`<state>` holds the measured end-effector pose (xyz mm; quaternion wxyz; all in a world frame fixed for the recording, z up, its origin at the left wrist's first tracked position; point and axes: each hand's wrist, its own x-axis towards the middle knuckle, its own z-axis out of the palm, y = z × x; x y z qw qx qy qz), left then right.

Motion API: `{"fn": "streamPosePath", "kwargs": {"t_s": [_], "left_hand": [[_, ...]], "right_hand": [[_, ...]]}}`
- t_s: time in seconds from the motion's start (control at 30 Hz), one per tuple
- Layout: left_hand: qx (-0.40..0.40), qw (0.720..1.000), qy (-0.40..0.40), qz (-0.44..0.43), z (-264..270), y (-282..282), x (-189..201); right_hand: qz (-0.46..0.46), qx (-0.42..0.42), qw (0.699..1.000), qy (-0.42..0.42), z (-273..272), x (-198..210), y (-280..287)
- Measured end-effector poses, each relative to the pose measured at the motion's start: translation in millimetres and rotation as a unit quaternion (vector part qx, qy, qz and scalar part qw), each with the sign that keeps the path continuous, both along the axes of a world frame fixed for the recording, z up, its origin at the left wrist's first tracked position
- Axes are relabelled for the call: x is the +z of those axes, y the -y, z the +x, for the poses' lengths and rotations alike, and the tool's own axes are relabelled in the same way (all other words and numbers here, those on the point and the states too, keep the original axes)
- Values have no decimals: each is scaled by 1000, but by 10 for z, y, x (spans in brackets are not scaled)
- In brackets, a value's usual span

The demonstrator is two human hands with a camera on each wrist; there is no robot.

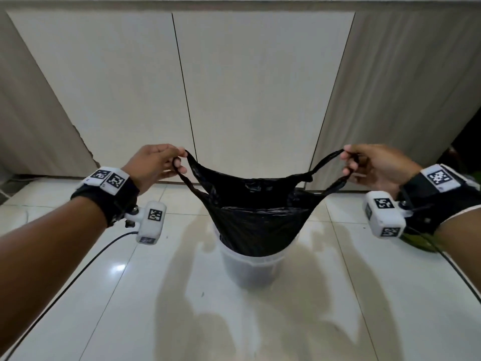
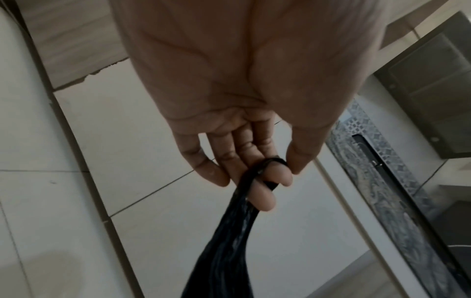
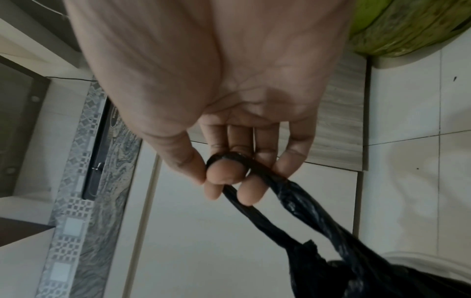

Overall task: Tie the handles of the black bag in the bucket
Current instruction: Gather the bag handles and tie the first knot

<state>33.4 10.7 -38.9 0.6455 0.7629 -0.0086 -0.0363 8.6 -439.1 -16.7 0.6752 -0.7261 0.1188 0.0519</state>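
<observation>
On glossy floor tiles [image 1: 130, 295], pale cabinets [image 1: 247, 87] behind

Kitchen floor and cabinets, seen from above.

Glossy white floor tiles [image 1: 299, 321] underfoot, thin grout lines, soft shadows and one bright glare spot at 8 o'clock. Pale cabinet doors [image 1: 247, 87] across 12 o'clock, split by dark vertical seams, with wood-grain panels [image 1: 33, 113] flanking at 10 and 2 o'clock. Black cable [image 1: 86, 261] trailing over the tiles from centre-left toward 7 o'clock. Green, crinkled thing [image 3: 407, 26] at 1 o'clock in the right wrist view, resting on the floor beside a wood-grain panel. Patterned grey countertop edge [image 2: 377, 181] with a dark slot beside it at 3 o'clock in the left wrist view; same patterned strip [image 3: 84, 181] at 8 o'clock in the right wrist view.
</observation>
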Motion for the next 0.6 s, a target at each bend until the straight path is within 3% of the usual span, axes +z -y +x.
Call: {"fn": "streamPosePath", "kwargs": {"t_s": [0.17, 0.43, 0.6], "left_hand": [[-30, 999, 11, -12, -117, 309, 171], [-147, 988, 43, 29, -185, 1106, 362], [-207, 971, 3, 118, -235, 1542, 554]], "right_hand": [[-15, 23, 999, 39, -163, 101, -183], [-52, 112, 988, 89, -162, 179, -656], [-118, 117, 978, 128, -135, 194, -983]]}}
